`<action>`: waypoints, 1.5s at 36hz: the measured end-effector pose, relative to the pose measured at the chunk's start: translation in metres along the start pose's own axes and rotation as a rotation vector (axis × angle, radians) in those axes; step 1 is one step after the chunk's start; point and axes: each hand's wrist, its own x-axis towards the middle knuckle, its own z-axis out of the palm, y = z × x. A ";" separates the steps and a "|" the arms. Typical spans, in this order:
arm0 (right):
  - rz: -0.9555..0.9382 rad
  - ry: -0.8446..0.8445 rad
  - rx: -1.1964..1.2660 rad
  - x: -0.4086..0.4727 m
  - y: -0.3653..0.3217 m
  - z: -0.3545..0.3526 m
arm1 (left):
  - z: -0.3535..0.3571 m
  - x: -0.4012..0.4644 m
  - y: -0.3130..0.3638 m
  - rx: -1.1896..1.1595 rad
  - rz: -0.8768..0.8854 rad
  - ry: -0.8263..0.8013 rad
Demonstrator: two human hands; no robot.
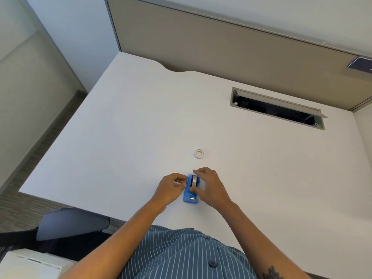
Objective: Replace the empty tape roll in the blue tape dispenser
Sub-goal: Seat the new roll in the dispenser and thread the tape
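Dispenser [190, 191]: sitting on the desk [120, 137] near its front edge, between both hands.
Left hand [171, 187]: pinching the dispenser's left side, narrow grip.
Right hand [209, 186]: fingers closing around the roll [194, 181] in the cradle.
Spare ring [199, 153]: lying flat just beyond.
Risk: roll jamming or seating crooked; dispenser likely sliding if the pinch is slipping.

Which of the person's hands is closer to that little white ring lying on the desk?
The right hand. Its fingertips reach over the far end of the blue tape dispenser, just short of the white ring. The left hand sits at the dispenser's left side, farther back.
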 end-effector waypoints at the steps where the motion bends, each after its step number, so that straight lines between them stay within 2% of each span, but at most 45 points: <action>1: 0.005 0.006 0.008 0.000 0.000 -0.001 | 0.000 0.000 0.000 0.001 0.001 0.001; 23: -0.018 0.130 0.064 0.003 0.002 -0.003 | 0.001 0.003 0.002 0.001 -0.006 0.005; 40: -0.020 0.023 -0.005 -0.005 0.002 0.000 | 0.000 0.002 -0.001 -0.021 -0.002 -0.002; 54: -0.027 0.009 -0.052 -0.005 0.001 0.003 | 0.002 -0.001 0.004 -0.003 0.029 0.015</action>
